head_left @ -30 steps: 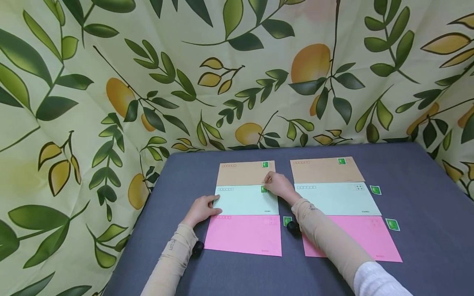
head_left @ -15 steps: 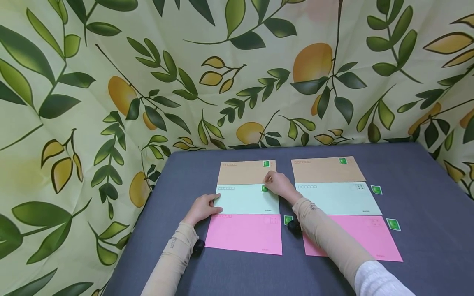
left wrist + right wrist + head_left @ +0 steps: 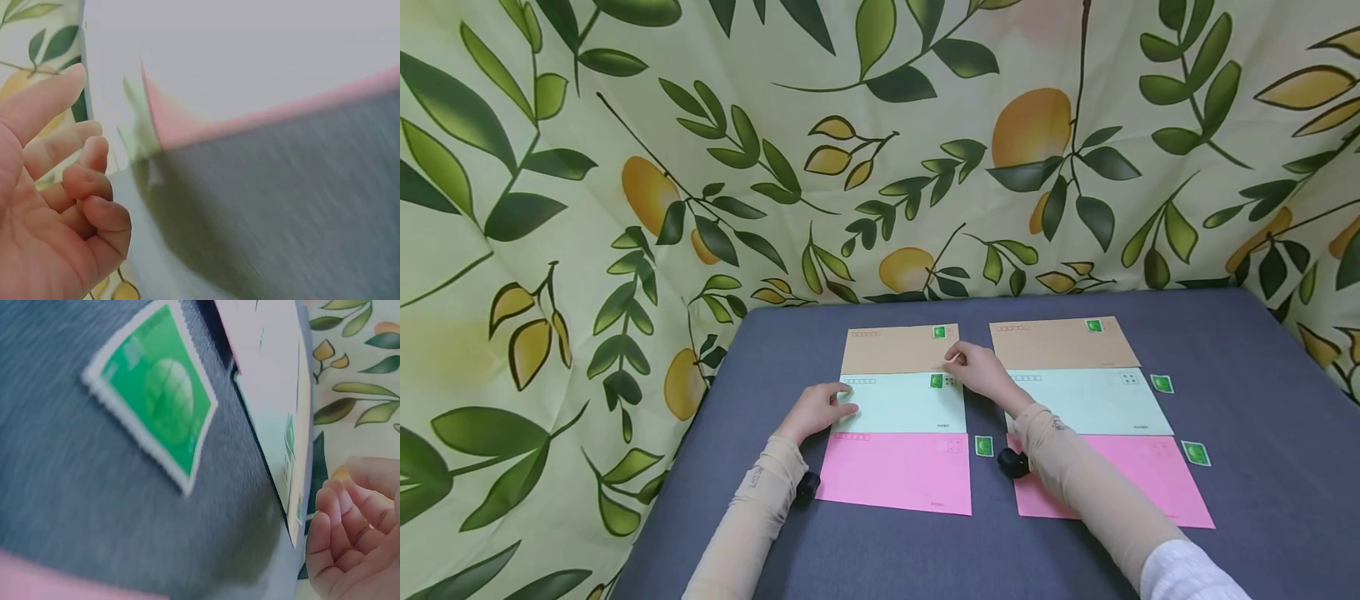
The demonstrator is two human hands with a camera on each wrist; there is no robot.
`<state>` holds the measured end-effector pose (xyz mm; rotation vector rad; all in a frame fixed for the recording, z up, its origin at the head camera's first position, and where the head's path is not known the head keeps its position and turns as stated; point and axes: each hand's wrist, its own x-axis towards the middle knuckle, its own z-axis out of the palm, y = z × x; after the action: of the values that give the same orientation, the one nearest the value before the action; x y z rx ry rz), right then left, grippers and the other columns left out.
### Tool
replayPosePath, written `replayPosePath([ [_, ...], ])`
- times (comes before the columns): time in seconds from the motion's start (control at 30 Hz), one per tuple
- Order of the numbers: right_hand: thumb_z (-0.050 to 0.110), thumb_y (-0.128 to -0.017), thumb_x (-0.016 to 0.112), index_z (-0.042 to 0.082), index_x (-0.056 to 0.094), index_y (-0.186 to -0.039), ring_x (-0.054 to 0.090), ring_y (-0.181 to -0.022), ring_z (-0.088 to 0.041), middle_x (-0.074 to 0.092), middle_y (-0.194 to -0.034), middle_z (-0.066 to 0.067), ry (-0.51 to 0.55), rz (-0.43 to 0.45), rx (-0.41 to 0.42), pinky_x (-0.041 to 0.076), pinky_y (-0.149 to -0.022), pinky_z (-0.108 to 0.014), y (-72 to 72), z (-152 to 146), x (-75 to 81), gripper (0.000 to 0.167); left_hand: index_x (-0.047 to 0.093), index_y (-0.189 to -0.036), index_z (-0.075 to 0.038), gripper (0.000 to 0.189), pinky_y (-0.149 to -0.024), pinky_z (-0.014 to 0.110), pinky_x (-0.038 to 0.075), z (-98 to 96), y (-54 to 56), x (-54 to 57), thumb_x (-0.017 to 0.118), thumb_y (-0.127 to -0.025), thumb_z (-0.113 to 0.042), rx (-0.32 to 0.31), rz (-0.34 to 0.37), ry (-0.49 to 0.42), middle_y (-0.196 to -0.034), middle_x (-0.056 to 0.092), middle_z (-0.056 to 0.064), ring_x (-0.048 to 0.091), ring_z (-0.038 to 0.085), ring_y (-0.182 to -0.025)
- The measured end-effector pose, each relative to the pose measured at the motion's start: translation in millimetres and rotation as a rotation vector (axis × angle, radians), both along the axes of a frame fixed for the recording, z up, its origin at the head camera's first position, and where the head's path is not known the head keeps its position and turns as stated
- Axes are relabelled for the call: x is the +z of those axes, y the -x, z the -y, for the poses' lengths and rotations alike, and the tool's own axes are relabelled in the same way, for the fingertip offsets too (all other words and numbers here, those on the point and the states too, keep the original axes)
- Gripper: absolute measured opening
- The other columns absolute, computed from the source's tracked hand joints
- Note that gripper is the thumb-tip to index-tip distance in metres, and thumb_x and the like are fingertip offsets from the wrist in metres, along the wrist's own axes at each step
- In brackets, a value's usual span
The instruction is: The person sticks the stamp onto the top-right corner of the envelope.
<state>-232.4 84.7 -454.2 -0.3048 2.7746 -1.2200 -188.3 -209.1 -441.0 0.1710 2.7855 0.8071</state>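
On the left mint envelope (image 3: 895, 410), a green stamp (image 3: 936, 381) lies near the top right, beside a printed box. My right hand (image 3: 981, 372) hovers around that envelope's upper right corner; in the right wrist view its loosely bent fingers (image 3: 337, 506) hold nothing. Over the envelope's left edge is my left hand (image 3: 816, 410), thumb and forefinger apart, the other fingers (image 3: 103, 215) loosely curled on nothing. A brown envelope (image 3: 887, 354) bearing a green stamp (image 3: 939, 332) lies above, a pink envelope (image 3: 891, 479) below. Another stamp (image 3: 984, 447) lies loose right of the pink one.
A second column stands to the right: brown envelope (image 3: 1052, 346) with a stamp (image 3: 1094, 326), mint envelope (image 3: 1075, 408), pink envelope (image 3: 1150, 479) partly under the right forearm. Two loose stamps, an upper (image 3: 1162, 384) and a lower (image 3: 1196, 453), lie beside it on the dark tablecloth (image 3: 1262, 400).
My right hand has let go of the stamp on the mint envelope and moved right, uncovering it and the printed box. My left hand has lifted slightly from the envelope's edge.
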Motion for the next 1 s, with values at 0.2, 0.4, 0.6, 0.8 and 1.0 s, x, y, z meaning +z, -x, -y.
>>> replayPosePath([
  [0.2,0.022,-0.089,0.060,0.004,0.063,-0.102,0.050,-0.075,-0.020,0.060,-0.086,-0.010,0.007,-0.017,-0.032,0.040,-0.063,-0.027,-6.6,-20,10.5,0.022,0.063,-0.120,-0.009,0.040,-0.052,0.024,0.030,-27.7,6.8,6.6,0.065,-0.086,-0.029,-0.097,-0.047,-0.004,-0.062,0.043,-0.001,0.037,0.012,-0.056],
  [0.4,0.020,-0.089,0.060,0.004,0.065,-0.102,0.052,-0.076,-0.020,0.064,-0.088,-0.011,0.014,-0.071,-0.073,0.041,-0.064,-0.027,-17.8,-46,15.8,0.021,0.064,-0.118,-0.006,0.037,-0.057,0.025,0.032,-58.6,7.1,15.6,0.064,-0.087,-0.027,-0.201,-0.076,-0.020,-0.068,0.047,0.000,0.040,0.013,-0.064],
  [0.6,0.020,-0.091,0.059,0.004,0.065,-0.101,0.054,-0.076,-0.018,0.066,-0.089,-0.012,0.011,-0.132,-0.130,0.042,-0.063,-0.026,-32.1,-84,13.2,0.020,0.063,-0.120,-0.010,0.039,-0.055,0.023,0.031,-94.7,6.4,18.0,0.063,-0.088,-0.032,-0.284,-0.062,-0.008,-0.069,0.047,-0.002,0.040,0.010,-0.064],
  [0.8,0.024,-0.093,0.056,0.004,0.064,-0.104,0.053,-0.076,-0.019,0.067,-0.092,-0.014,-0.016,-0.147,-0.197,0.043,-0.060,-0.023,-46.2,-120,17.5,0.024,0.064,-0.120,-0.013,0.039,-0.056,0.020,0.032,-128.9,5.5,20.4,0.063,-0.087,-0.034,-0.372,-0.088,0.005,-0.071,0.050,-0.003,0.042,0.009,-0.065],
  [1.0,0.030,-0.094,0.054,0.003,0.064,-0.107,0.052,-0.072,-0.009,0.067,-0.093,-0.015,-0.039,-0.152,-0.247,0.043,-0.058,-0.023,-58.2,-153,24.5,0.032,0.063,-0.121,-0.014,0.039,-0.055,0.017,0.033,-160.7,0.4,21.6,0.062,-0.088,-0.036,-0.434,-0.130,0.037,-0.076,0.053,-0.004,0.043,0.006,-0.064],
])
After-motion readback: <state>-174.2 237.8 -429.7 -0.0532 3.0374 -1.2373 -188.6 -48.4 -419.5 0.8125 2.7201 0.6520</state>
